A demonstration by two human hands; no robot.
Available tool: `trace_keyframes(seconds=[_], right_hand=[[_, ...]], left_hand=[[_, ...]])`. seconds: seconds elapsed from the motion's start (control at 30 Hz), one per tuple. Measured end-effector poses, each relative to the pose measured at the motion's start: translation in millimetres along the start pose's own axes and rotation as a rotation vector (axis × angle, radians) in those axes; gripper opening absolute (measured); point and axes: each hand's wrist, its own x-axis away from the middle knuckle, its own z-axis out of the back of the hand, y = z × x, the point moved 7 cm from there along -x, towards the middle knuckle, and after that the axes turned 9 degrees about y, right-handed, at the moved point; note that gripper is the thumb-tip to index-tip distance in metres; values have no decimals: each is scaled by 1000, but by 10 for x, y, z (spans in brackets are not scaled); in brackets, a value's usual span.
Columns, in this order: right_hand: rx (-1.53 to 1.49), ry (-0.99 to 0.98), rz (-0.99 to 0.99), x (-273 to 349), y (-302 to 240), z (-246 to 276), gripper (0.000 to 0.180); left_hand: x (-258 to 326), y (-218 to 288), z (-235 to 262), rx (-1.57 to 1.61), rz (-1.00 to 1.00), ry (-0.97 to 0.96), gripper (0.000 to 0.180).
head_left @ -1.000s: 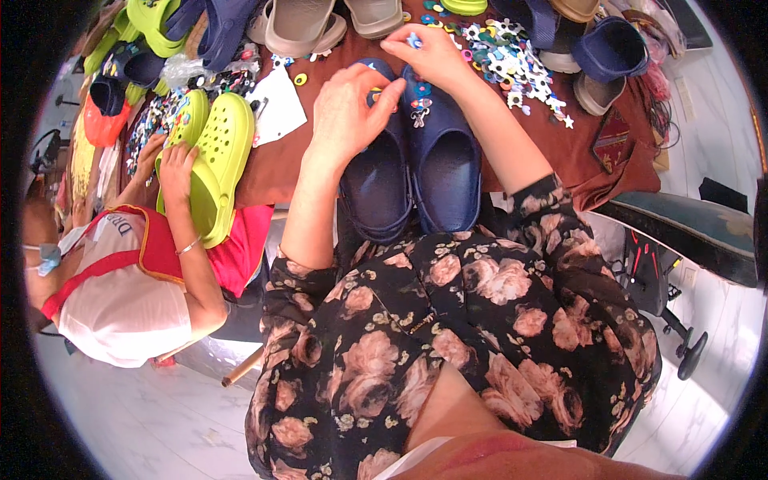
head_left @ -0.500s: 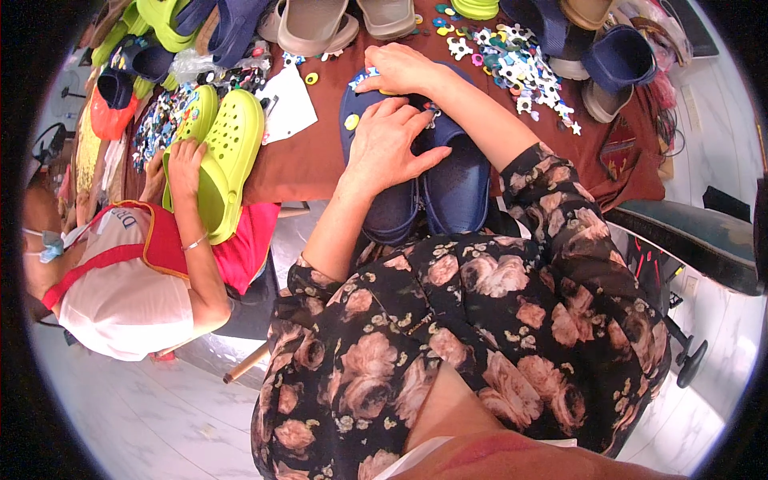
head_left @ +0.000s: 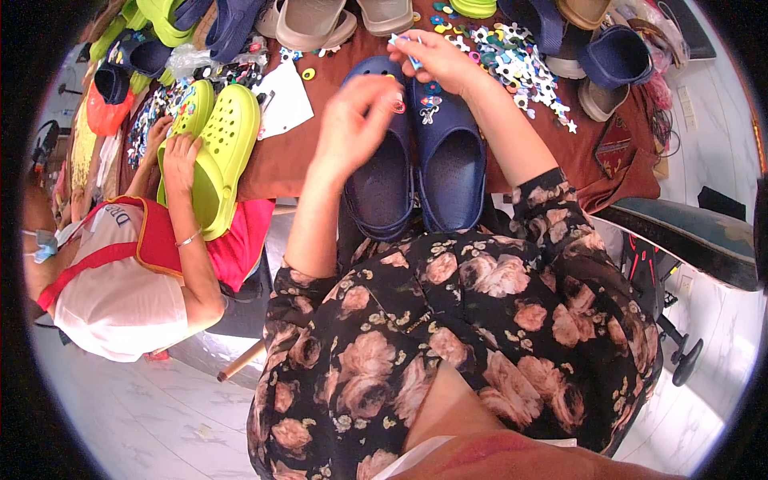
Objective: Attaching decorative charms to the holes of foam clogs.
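A pair of dark navy clogs lies before me at the table's near edge, heels toward me: the left clog (head_left: 381, 190) and the right clog (head_left: 454, 180). Small shoe charms (head_left: 430, 110) sit on the right clog's toe. Above the toes, my right hand (head_left: 438, 62) pinches a small white-and-blue shoe charm (head_left: 409, 50). My left hand (head_left: 358, 116), blurred, is closed over the left clog's toe and hides much of it. By its fingertips shows a small red-and-white bit, too blurred to name.
Loose charms (head_left: 520, 68) are heaped at the right on the brown cloth (head_left: 304, 172). White paper (head_left: 286, 104) lies left. A co-worker's hand (head_left: 180, 160) is on a lime clog (head_left: 232, 132). Grey clogs (head_left: 308, 24) stand at the back, navy ones (head_left: 616, 56) at right.
Both hands have lifted off the clog toes. My right hand moved slightly right and now shows a pinched charm; my left hand moved up and its fingers curled in.
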Motion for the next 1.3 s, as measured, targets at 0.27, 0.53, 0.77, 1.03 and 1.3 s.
trace_keyframes(seconds=[0.27, 0.53, 0.77, 1.03, 1.3], right_hand=[[472, 502, 390, 260, -154, 248, 36], [774, 652, 600, 463, -84, 380, 25], [976, 468, 605, 483, -165, 204, 23], [948, 470, 532, 572, -254, 166, 26], [1011, 459, 360, 523, -208, 167, 29]], left_hand=[[-240, -397, -254, -599, 117, -211, 33], [-227, -205, -419, -713, 28, -91, 23], [-306, -151, -398, -740, 64, -70, 22], [-312, -278, -406, -616, 107, -93, 20], [-278, -230, -427, -504, 91, -97, 15]])
